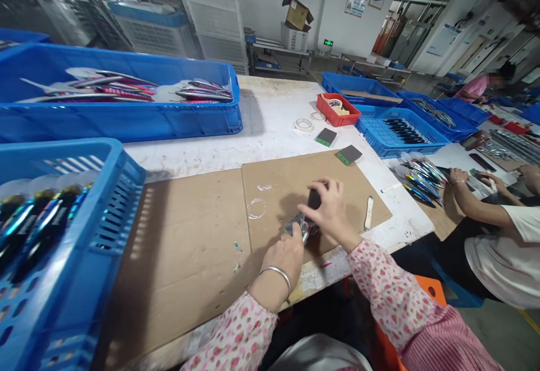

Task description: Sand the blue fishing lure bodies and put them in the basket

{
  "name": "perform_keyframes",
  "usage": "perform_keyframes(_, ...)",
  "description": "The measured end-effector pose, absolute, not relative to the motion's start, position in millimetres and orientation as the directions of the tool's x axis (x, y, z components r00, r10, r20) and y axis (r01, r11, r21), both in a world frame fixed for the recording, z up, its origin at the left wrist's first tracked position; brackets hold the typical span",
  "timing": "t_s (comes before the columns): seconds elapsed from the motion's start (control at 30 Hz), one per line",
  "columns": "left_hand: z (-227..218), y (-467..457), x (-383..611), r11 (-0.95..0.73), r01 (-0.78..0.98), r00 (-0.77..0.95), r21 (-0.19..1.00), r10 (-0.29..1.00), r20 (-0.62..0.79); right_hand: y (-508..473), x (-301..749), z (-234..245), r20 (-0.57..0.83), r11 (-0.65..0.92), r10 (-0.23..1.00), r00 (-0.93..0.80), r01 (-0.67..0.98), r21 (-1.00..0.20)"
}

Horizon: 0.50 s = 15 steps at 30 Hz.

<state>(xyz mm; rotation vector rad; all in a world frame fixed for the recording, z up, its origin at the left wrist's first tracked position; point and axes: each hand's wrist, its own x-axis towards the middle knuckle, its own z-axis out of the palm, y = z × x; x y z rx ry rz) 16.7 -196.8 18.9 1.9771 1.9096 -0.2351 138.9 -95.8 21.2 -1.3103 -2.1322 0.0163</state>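
My left hand (283, 255), with a silver bangle at the wrist, is closed around a shiny silver fishing lure (307, 237) low over the cardboard sheet (202, 230). My fingers hide much of the lure. My right hand (331, 208) grips a dark sanding block (314, 197) between thumb and fingers, right above the lure. Whether the block touches the lure I cannot tell. Two more sanding blocks, grey on top with green sides, lie beyond: one sanding block (349, 155) at the cardboard's far edge, another sanding block (326, 137) on the white table.
Blue crates with lures stand at left: a near crate (113, 191) and a far crate (177, 126). A red bin (337, 113), tape roll (304, 125) and blue basket (379, 148) sit at back right. A white-handled tool (368, 213) lies right. A co-worker's arm (476, 208) works beyond.
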Motion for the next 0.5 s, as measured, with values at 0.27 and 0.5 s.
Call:
perform_keyframes(0.27, 20.1, -201.3, 23.4, 0.027, 0.994, 0.014, 0.106, 0.93, -0.368, -68.5, 148.7, 20.9, 0.539, 0.495, 0.777, -0.326, 0.845, -0.202)
perform_keyframes(0.5, 20.9, -201.0, 26.5, 0.046, 0.995, -0.01, 0.091, 0.933, -0.359, -96.9, 139.2, 16.6, 0.525, 0.6, 0.753, -0.395, 0.741, -0.302)
